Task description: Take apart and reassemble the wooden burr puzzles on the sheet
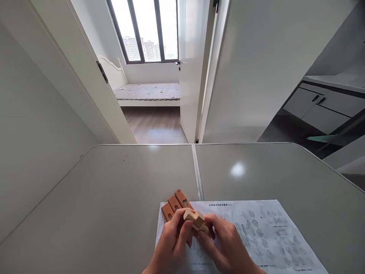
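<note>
Between both hands I hold a small cluster of pale notched wooden puzzle pieces [195, 218], just above a printed sheet. My left hand [177, 233] pinches its left side with thumb and fingers. On the lower right side, my right hand [221, 238] grips it the same way. Fingers cover part of the pieces, so how they fit together is partly hidden. Right behind my left hand, several reddish-brown notched wooden pieces [174, 202] lie side by side at the sheet's upper left corner.
The white sheet [273, 228] with printed line diagrams lies on a grey table [99, 205]. A metal seam [197, 171] splits the tabletop. Beyond the far edge are an open door [192, 68], a bed [148, 91] and a window [148, 30]; cabinets [322, 102] stand at right.
</note>
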The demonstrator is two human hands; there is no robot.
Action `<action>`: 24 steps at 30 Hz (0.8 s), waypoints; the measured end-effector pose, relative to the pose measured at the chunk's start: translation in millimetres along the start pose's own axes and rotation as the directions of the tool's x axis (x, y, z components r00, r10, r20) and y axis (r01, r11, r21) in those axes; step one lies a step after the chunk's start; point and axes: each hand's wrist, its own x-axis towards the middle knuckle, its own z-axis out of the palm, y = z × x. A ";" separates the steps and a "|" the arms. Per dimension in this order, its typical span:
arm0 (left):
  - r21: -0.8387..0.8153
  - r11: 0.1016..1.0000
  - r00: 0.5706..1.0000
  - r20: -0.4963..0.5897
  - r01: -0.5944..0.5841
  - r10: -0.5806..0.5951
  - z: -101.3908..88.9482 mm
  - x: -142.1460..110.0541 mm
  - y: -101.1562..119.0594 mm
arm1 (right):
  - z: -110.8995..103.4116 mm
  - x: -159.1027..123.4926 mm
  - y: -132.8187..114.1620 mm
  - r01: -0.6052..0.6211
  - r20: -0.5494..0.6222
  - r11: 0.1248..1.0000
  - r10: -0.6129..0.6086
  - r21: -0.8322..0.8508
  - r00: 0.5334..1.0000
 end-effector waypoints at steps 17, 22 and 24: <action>-0.251 0.950 0.956 0.271 0.186 -0.116 -16.2 -6.6 11.6 | -17.7 -0.3 -8.2 -0.319 0.283 0.805 0.197 0.500 0.939; -0.172 0.967 0.971 0.180 0.188 -0.157 -15.7 -7.6 7.7 | -15.9 3.2 -8.3 -0.253 0.233 0.855 0.161 0.453 0.959; -0.138 0.974 0.974 0.162 0.179 -0.156 -15.7 -7.5 8.3 | -16.0 5.3 -9.7 -0.241 0.231 0.865 0.151 0.440 0.961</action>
